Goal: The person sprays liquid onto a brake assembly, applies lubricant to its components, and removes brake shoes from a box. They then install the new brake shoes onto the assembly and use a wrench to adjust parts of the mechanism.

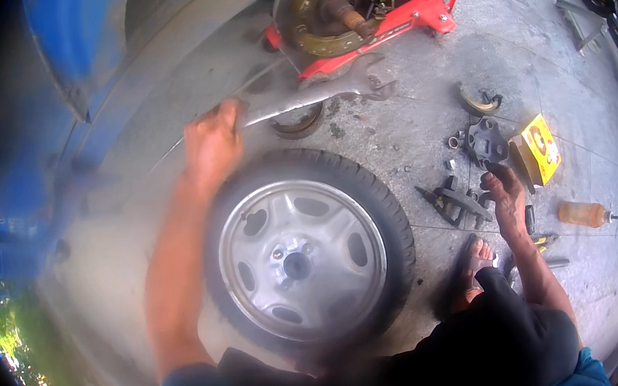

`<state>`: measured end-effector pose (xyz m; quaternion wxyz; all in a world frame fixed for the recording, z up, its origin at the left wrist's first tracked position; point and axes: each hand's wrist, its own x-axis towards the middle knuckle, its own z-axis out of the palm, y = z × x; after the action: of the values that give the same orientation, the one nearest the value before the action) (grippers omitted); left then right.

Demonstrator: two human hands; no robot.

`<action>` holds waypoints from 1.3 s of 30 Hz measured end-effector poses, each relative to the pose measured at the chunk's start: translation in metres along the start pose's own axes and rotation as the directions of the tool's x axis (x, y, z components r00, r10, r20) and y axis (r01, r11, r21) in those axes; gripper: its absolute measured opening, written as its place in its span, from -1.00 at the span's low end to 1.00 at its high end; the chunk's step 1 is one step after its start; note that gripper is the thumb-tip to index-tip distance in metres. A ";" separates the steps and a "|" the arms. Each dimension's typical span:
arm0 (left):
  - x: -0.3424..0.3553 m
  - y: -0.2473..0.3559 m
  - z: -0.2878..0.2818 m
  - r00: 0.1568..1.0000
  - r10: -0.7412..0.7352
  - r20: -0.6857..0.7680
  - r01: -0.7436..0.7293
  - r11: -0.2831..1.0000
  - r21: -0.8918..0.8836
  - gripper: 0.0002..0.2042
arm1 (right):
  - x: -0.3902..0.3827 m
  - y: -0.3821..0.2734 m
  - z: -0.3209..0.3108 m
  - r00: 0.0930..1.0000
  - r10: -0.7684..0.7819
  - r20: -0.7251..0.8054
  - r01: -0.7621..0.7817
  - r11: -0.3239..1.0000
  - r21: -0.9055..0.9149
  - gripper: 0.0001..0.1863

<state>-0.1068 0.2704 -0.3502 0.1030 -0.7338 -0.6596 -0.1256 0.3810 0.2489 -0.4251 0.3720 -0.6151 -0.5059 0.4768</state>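
Note:
My left hand (pixel 213 144) is closed round the handle of a large open-end wrench (pixel 294 103). The wrench reaches to the right, its jaw just below a drum brake assembly (pixel 339 12) with a bare, rusty spindle. Below that hand lies a tyre and wheel (pixel 296 260), its silver rim facing up. My right hand (pixel 507 199) hovers above the floor to the right, its fingers loosely bent and apart, and nothing shows in them. Close to it are a dark grey hub-like part (pixel 486 139) and a group of dark hand tools (pixel 455 202).
A red floor jack (pixel 410 14) stands under the brake assembly. Curved brake shoes (pixel 481 102) lie on the concrete. A yellow box (pixel 538 152) and an orange bottle (pixel 581 213) are at the right. Blue bodywork (pixel 79 47) overhangs the upper left. My foot (pixel 479 255) is beside the tyre.

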 end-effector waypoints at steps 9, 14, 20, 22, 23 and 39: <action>0.005 -0.009 -0.003 0.994 -0.091 0.069 0.090 0.996 0.006 -0.81 | 0.004 -0.003 0.014 1.000 0.001 0.013 0.000 0.998 -0.058 -0.50; 0.009 0.023 -0.028 0.920 -0.267 0.285 0.297 0.952 -0.068 -0.76 | 0.003 -0.008 0.012 1.000 0.013 0.008 -0.012 0.994 -0.105 -0.50; 0.031 0.040 -0.059 0.993 -0.063 0.098 0.062 0.998 0.011 -0.75 | 0.005 -0.010 0.017 0.999 -0.044 0.031 0.048 0.989 -0.137 -0.46; 0.055 0.016 -0.059 0.978 -0.142 0.153 0.129 0.987 0.092 -0.75 | 0.004 -0.009 0.024 0.998 -0.025 0.054 0.031 0.994 -0.104 -0.47; 0.064 0.010 -0.061 0.958 -0.214 0.194 0.182 0.969 0.167 -0.75 | 0.009 -0.006 0.029 0.998 -0.010 0.064 0.015 0.997 -0.074 -0.47; 0.074 0.018 -0.060 0.980 -0.180 0.079 0.170 0.978 0.121 -0.70 | 0.003 -0.008 0.026 0.999 -0.032 0.040 0.033 0.999 -0.038 -0.53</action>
<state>-0.0848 0.3188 -0.2696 0.1033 -0.6706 -0.7319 -0.0634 0.3535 0.2529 -0.4249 0.3575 -0.6044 -0.5323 0.4728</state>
